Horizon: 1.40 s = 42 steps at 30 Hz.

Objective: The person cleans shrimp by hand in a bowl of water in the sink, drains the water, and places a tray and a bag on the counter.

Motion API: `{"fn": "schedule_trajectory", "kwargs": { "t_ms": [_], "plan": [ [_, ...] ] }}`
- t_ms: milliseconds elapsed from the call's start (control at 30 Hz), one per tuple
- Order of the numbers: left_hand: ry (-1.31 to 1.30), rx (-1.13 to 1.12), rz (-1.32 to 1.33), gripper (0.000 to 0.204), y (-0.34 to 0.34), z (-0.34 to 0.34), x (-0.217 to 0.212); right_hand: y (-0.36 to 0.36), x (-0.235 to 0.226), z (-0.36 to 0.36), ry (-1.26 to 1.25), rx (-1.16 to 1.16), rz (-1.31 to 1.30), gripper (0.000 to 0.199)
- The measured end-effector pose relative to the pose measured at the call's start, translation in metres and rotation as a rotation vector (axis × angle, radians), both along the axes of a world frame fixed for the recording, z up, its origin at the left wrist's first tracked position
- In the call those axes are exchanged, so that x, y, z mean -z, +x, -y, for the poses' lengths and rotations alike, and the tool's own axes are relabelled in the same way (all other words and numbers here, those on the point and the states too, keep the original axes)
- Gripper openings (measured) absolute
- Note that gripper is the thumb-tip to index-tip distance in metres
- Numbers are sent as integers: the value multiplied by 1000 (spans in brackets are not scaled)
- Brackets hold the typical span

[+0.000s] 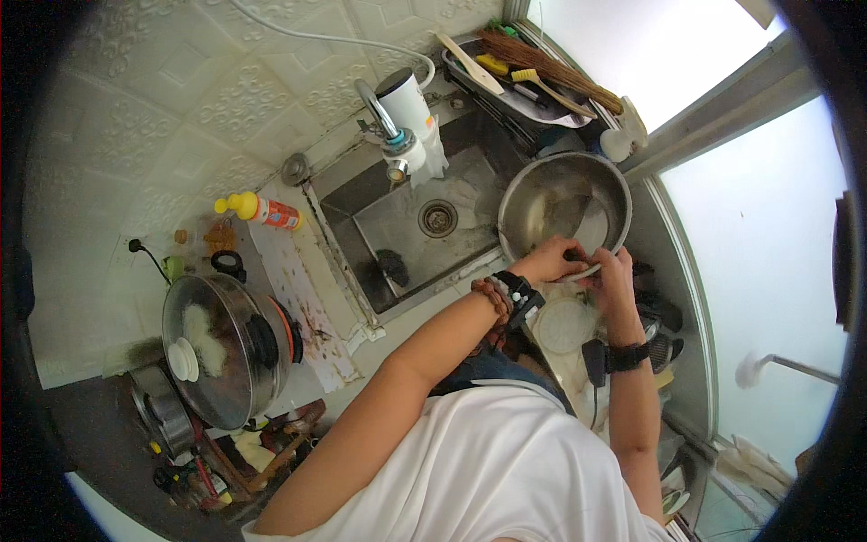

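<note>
- The person's right hand [616, 274] is pinched narrow on a slim pale piece [582, 273], its fingertips close together.
- The left hand [549, 260] reaches in from the other side, its fingers bent inward next to the same piece; whether they grip it cannot be told.
- The slim pale piece lies between the two hands, at the near rim of a round metal basin [521, 203].
- The basin stands at the right side of the sink [379, 221]; what lies in its bottom is too unclear to name.
- Below the hands is a round pale disc [566, 325].
- A dark clump [392, 267] rests in the sink's near left corner, apart from the round drain [438, 219].
- Above the sink stands a white-bodied faucet [408, 116].
- Left of the sink, a yellow-capped bottle [275, 214] lies near a large pan with a clear lid [237, 361].
- Behind the basin, a tray [551, 113] holds brushes [553, 90].
</note>
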<state>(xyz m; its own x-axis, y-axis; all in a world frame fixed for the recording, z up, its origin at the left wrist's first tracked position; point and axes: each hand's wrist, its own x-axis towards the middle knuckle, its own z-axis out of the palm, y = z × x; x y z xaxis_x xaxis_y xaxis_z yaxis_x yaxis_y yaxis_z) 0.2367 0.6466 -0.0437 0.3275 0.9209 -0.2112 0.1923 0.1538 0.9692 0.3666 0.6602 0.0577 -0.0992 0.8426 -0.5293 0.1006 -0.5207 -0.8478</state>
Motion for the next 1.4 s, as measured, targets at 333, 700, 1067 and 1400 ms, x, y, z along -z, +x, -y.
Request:
{"fn": "schedule_trajectory", "kwargs": {
  "t_ms": [333, 700, 1067, 1400],
  "plan": [
    [166, -201, 113, 25, 4, 6, 5, -19, -12, -7, 160, -101, 190, 39],
    [146, -292, -508, 36, -35, 37, -25, -19, 40, 2, -75, -48, -152, 30],
    [-503, -593, -311, 24, -231, 74, 27, 37, 47, 43, -104, 79, -193, 25],
    [-445, -400, -439, 23, -270, 37, 245, 72, 35, 74, -121, 445, -131, 26]
  ]
}}
